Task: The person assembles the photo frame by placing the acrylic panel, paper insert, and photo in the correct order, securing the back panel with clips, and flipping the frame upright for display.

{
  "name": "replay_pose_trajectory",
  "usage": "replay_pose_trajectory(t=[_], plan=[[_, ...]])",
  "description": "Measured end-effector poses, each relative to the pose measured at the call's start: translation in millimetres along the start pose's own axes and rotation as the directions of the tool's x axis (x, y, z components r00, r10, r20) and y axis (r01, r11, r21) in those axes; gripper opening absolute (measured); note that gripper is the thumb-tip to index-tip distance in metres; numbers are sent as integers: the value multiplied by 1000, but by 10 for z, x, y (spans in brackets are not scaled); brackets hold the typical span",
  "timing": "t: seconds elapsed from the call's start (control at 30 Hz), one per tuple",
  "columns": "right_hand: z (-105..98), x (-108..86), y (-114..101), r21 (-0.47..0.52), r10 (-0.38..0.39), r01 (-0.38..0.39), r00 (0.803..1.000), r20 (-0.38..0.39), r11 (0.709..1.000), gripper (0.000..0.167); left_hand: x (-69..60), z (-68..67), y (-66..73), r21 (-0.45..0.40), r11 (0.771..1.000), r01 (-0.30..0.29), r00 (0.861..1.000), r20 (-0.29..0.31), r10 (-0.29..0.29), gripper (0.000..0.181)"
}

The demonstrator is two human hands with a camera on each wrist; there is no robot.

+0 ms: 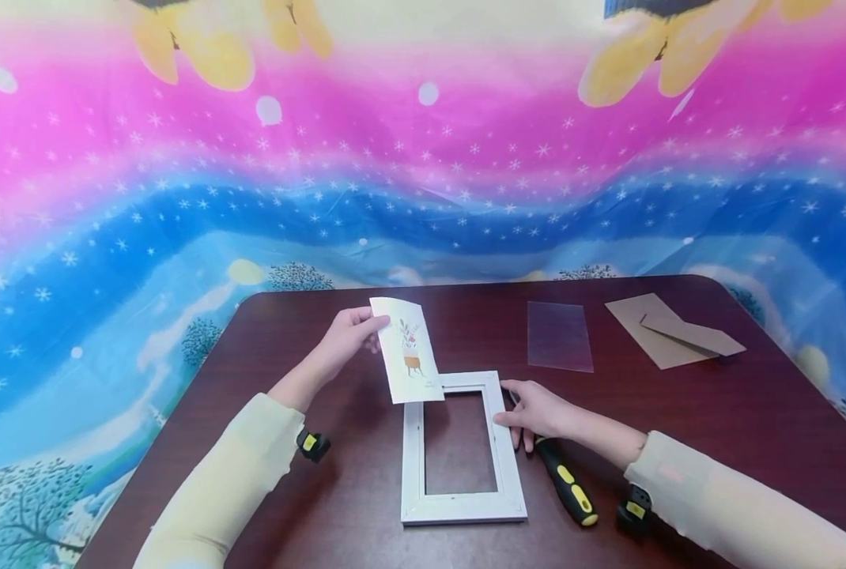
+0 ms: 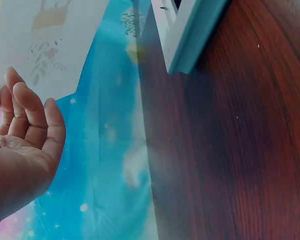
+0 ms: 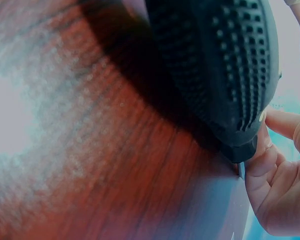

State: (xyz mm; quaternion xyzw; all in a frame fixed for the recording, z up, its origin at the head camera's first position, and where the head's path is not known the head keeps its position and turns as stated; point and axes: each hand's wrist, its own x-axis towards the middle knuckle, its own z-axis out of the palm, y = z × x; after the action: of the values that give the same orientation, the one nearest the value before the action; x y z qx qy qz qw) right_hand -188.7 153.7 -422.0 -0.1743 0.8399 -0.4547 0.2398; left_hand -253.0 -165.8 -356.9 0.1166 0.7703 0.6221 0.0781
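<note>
In the head view my left hand (image 1: pixel 348 336) pinches the left edge of a white picture card (image 1: pixel 407 352) printed with a potted plant. The card is raised, and its lower right corner overlaps the top left of a white picture frame (image 1: pixel 413 450). The frame lies on the table with its opening bare. My right hand (image 1: pixel 540 411) grips the frame's right side, thumb on the border and fingers at the outer edge. Beneath that hand lies a black and yellow screwdriver (image 1: pixel 567 484), its shaft partly hidden; its dark handle (image 3: pixel 225 75) looms large in the right wrist view.
A clear rectangular sheet (image 1: pixel 560 336) lies on the dark wooden table (image 1: pixel 309 490) behind the right hand. Farther right is a brown backing board (image 1: pixel 651 336) with a stand leg (image 1: pixel 693 335) angled across it. A colourful printed cloth (image 1: pixel 423 182) hangs behind the table.
</note>
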Motion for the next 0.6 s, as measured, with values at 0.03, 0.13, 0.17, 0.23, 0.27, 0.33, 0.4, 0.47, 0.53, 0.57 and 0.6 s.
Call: replay_pose_trajectory(t=[0.03,0.13,0.17,0.23,0.27,0.33,0.4,0.47,0.53,0.57,0.6], plan=[[1,0,0,1,-3,3,1000,1,1000,74,-22,1,8,-9,1000,2,1000,-3,-2,22],[3,0,-1,0,-6,6,1000,1,1000,73,-78,15,36,-13,1000,6,1000,-2,-6,26],[3,-1,-1,-1,-6,6,1000,1,1000,73,-92,21,44,-8,1000,6,1000,1,-6,29],[5,-3,0,-1,-6,6,1000,3,1000,73,-122,37,60,16,1000,3,1000,9,-3,34],[4,-2,2,-1,-5,5,1000,4,1000,73,-134,47,65,26,1000,0,1000,15,-1,34],[3,0,3,0,-5,5,1000,6,1000,73,-155,69,74,51,999,-9,999,34,7,33],[1,2,2,1,-5,5,1000,8,1000,74,-172,102,88,69,997,-17,998,57,13,32],[0,5,3,1,-4,4,1000,7,1000,74,-182,139,104,81,996,-29,996,84,22,32],[-2,7,5,-2,-4,4,1000,5,1000,74,-188,183,124,104,994,-41,994,106,30,33],[-1,8,6,-2,-4,4,1000,4,1000,74,-192,205,137,123,991,-46,993,116,32,33],[-1,8,8,-4,-3,3,1000,3,1000,75,-197,225,150,145,988,-50,992,126,32,33]])
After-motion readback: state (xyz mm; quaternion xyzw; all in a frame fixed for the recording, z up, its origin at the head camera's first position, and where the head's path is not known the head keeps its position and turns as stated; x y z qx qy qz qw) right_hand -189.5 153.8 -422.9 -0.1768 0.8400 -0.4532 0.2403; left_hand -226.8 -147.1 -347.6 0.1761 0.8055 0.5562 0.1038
